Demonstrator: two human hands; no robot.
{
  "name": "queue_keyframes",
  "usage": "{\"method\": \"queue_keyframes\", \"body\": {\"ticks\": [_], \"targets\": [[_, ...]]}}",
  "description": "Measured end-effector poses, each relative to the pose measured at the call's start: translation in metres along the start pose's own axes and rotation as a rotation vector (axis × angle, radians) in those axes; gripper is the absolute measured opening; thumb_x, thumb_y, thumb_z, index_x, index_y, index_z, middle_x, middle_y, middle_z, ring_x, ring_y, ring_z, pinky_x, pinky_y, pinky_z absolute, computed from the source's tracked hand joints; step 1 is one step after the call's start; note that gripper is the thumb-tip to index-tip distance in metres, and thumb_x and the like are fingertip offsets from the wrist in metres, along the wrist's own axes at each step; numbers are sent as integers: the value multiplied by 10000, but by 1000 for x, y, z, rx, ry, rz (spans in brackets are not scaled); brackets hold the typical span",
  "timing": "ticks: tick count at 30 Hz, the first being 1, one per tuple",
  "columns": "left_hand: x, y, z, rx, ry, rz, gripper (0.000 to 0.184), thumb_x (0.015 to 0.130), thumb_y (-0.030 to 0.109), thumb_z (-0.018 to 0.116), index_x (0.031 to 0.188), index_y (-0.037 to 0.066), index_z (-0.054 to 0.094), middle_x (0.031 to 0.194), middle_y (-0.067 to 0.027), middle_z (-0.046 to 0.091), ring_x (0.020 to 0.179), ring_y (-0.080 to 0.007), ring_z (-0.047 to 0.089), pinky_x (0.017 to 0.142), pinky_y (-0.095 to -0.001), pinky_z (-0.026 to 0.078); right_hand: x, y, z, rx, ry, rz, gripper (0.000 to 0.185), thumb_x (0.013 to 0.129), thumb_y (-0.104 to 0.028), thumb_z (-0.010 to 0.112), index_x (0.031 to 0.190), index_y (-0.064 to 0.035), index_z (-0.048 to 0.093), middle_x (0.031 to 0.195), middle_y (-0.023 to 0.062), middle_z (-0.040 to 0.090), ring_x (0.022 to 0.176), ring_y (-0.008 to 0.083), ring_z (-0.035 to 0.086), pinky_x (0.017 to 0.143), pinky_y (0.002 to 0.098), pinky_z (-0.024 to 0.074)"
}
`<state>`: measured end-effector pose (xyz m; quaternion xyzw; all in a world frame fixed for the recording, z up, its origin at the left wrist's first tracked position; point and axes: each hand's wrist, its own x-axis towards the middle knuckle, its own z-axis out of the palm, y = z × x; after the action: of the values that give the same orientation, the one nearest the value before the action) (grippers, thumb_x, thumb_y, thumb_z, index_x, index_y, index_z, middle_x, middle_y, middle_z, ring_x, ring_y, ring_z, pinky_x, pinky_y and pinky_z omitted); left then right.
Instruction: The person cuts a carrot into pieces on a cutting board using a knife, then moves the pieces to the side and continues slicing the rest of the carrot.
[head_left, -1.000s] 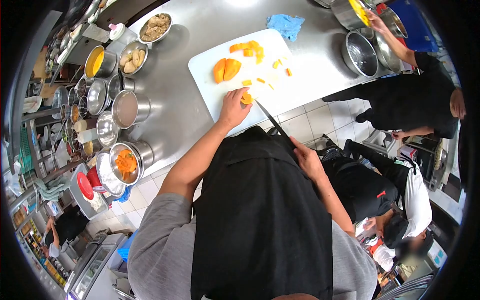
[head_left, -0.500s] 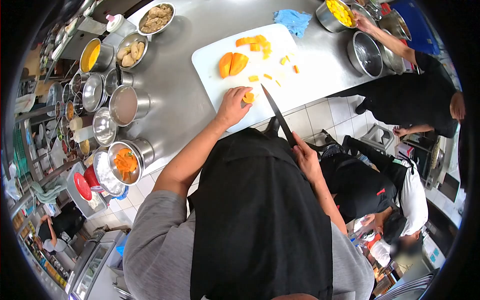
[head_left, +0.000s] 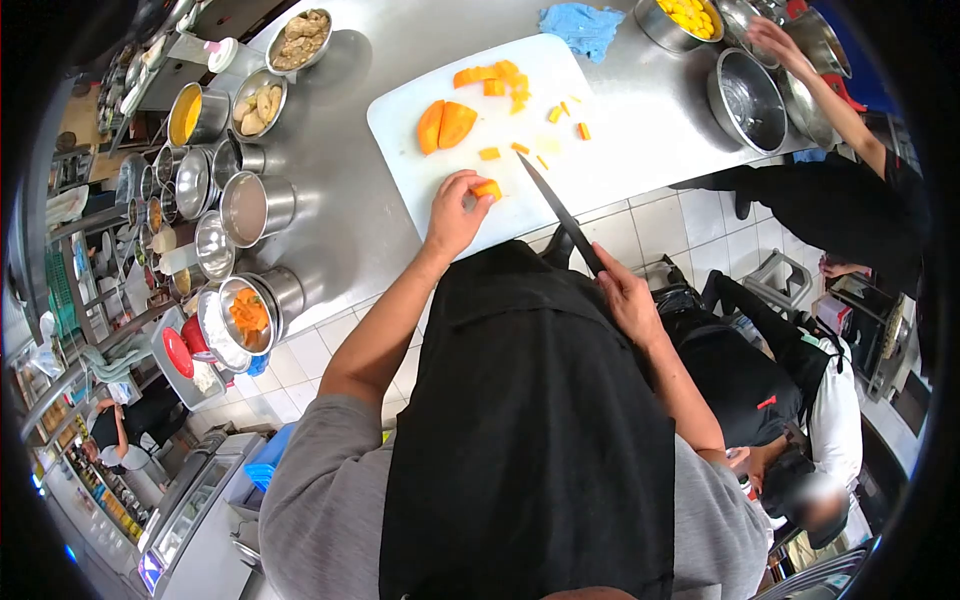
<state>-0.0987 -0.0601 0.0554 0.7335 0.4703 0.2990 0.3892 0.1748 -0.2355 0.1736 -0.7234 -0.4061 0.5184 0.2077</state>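
Note:
My left hand (head_left: 455, 218) pinches a small orange vegetable chunk (head_left: 487, 189) between thumb and fingers on the near part of the white cutting board (head_left: 405, 115). In my right hand (head_left: 625, 293) is the handle of a long kitchen knife (head_left: 553, 200). The dark blade points up and left over the board, its tip beyond the chunk and apart from it. Two large orange wedges (head_left: 445, 126) lie side by side farther up the board. Several cut orange pieces (head_left: 494, 87) sit near its far edge, with small strips scattered to the right.
A blue cloth (head_left: 582, 30) lies behind the board. Metal bowls and pots line the left, including a bowl of orange peelings (head_left: 248, 312). At right stand a pot of yellow pieces (head_left: 690, 18) and a metal bowl (head_left: 748, 100), beside a co-worker's outstretched arm (head_left: 835, 110).
The co-worker's hand has come away from the pot of yellow pieces, moving right. The view has shifted slightly. My hands keep their holds, and more of the pinched chunk shows.

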Motion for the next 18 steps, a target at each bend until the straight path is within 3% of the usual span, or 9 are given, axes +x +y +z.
{"method": "queue_keyframes", "body": {"ticks": [3, 6, 8, 11, 18], "targets": [[0, -2, -1, -104, 34, -184, 304, 887, 112, 775, 1147, 14, 650, 1166, -136, 683, 934, -259, 678, 806, -365, 564, 3, -7, 0, -54, -45, -54, 466, 1049, -128, 574, 1507, -198, 527, 1292, 246, 667, 1129, 363, 704, 965, 355, 521], [-3, 2, -2, -137, -47, -307, 328, 887, 126, 775, 1169, 19, 646, 1216, -150, 657, 1031, -292, 649, 889, -404, 539, 1, -7, 2, -60, -150, 25, 467, 1051, -136, 573, 1510, -205, 522, 1290, 250, 664, 1120, 370, 705, 962, 364, 524], [-7, 5, 0, 61, 50, -98, 379, 867, 141, 794, 1194, 32, 635, 1209, -152, 655, 1126, -328, 599, 981, -436, 492, -2, 0, 5, -55, -109, -89, 468, 1051, -144, 576, 1512, -205, 520, 1275, 257, 666, 1116, 375, 706, 951, 368, 526], [-8, 12, -2, 141, 99, 57, 423, 852, 158, 812, 1211, 39, 624, 1224, -152, 647, 1162, -350, 573, 1037, -462, 452, -6, 4, 7, -45, -89, -79, 468, 1051, -146, 576, 1511, -210, 520, 1271, 261, 663, 1115, 375, 706, 941, 369, 530], [-11, 2, 3, 45, 54, -45, 491, 811, 141, 841, 1239, 43, 620, 1236, -146, 635, 1159, -354, 573, 1020, -441, 478, -11, -3, 9, -50, -132, -42, 471, 1048, -137, 579, 1511, -202, 521, 1266, 261, 668, 1105, 370, 709, 937, 374, 535]]}}
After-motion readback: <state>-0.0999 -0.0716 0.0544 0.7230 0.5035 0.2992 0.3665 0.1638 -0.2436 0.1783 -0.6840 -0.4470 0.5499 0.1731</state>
